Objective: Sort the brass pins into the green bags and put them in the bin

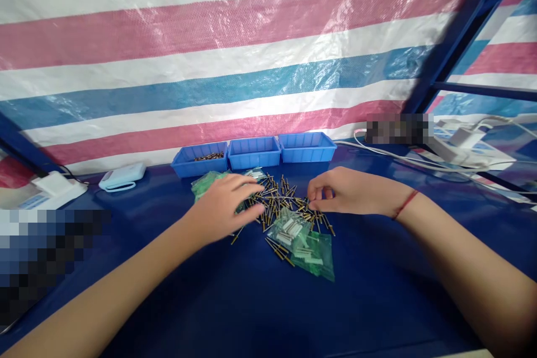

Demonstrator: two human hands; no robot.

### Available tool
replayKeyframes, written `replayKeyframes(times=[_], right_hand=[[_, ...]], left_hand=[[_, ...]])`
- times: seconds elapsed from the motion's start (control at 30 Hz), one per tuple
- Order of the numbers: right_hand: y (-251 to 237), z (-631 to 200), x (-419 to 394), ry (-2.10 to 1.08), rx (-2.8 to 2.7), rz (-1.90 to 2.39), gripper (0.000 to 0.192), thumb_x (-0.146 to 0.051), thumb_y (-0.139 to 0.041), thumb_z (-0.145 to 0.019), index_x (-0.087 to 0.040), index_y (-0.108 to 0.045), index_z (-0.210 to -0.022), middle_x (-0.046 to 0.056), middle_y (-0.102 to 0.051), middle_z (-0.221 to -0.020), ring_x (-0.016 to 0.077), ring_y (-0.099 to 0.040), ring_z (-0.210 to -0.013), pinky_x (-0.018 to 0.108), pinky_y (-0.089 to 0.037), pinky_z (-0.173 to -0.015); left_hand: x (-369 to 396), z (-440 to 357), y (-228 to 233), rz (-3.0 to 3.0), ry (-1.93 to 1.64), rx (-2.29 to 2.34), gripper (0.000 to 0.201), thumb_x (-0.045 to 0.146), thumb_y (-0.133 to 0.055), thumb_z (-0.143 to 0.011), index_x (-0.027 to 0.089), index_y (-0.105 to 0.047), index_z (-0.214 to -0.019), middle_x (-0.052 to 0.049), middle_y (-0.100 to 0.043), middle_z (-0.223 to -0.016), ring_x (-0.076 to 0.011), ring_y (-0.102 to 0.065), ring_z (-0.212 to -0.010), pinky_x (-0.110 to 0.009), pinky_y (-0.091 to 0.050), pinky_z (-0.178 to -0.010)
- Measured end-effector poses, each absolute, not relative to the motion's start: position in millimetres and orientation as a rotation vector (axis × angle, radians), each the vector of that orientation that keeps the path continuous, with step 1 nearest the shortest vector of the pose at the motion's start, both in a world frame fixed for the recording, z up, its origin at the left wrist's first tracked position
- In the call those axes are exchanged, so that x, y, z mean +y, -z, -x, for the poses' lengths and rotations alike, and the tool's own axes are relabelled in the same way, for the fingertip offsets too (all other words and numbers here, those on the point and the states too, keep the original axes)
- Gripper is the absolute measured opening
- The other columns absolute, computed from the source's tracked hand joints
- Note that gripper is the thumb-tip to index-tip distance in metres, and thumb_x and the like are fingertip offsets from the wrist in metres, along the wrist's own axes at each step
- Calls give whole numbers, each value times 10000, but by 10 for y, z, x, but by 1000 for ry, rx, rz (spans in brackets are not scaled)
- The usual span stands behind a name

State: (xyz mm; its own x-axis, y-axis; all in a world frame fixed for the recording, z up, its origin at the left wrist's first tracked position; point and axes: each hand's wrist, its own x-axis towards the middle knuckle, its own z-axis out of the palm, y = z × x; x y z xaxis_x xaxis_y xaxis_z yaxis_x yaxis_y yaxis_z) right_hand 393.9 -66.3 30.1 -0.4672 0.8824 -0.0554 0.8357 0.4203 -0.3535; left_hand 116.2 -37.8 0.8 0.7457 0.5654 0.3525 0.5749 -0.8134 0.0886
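A scattered pile of small brass and dark pins [282, 197] lies in the middle of the blue table [260, 302]. My left hand [224, 206] rests palm down on the pile's left side, fingers spread over the pins and a green plastic bag [205, 183]. My right hand [346, 191], with a red string at the wrist, sits at the pile's right edge with thumb and fingertips pinched together on a pin. More small green bags [308, 243] holding pale parts lie just in front of the pile.
Three blue plastic bins stand in a row behind the pile: the left bin [200, 158] holds some brass pins, the middle bin [254, 151] and right bin [307, 146] show no contents. A white device [122, 176] sits at the left. White cables [419, 159] run at the right. A striped tarp hangs behind.
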Motion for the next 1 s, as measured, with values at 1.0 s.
replayKeyframes(times=[1.0], right_hand=[[-412, -3552, -1005, -1002, -2666, 1575, 351, -260, -689, -690, -245, -601, -1028, -15, -667, -763, 182, -627, -660, 246, -405, -544]], left_hand=[[-325, -700, 232, 2800, 231, -1590, 937, 814, -478, -687, 384, -224, -1480, -103, -50, -1591, -506, -66, -1395, -694, -288, -1006]])
